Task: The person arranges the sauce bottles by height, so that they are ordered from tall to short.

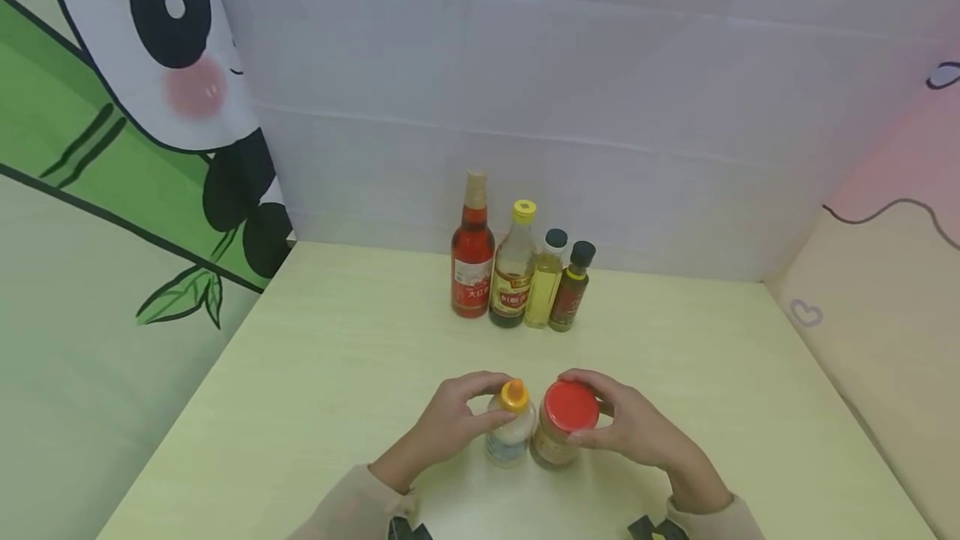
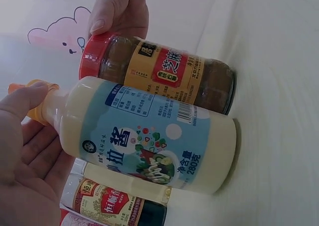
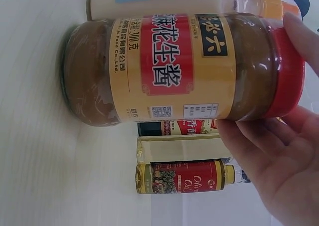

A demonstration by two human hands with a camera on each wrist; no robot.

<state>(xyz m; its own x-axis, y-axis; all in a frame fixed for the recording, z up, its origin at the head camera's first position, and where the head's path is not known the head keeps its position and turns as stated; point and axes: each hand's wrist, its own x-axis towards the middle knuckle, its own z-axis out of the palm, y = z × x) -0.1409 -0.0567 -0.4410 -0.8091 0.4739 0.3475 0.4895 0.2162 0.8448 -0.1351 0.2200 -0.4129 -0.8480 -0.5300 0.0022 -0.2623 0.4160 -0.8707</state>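
Observation:
Side by side near the table's front stand a salad dressing bottle (image 2: 149, 136) with an orange nozzle cap and a peanut sesame butter jar (image 3: 172, 69) with a red lid (image 1: 572, 406). My left hand (image 1: 455, 413) holds the bottle by its neck and cap, thumb on the near side and fingers behind. From the right, my right hand (image 1: 628, 421) grips the jar around its lid, the thumb in front and the fingers at the far side. Both containers are upright on the table and very close together; the left wrist view shows the jar partly hidden behind the bottle.
Behind them stands a row: a tall red-liquid bottle (image 1: 472, 265), a yellow-capped vinegar bottle (image 1: 513, 273), a pale yellow oil bottle (image 1: 543, 290) and an olive oil bottle (image 3: 184, 177). A white cloth backdrop (image 1: 600, 107) rises at the table's (image 1: 337, 340) back edge.

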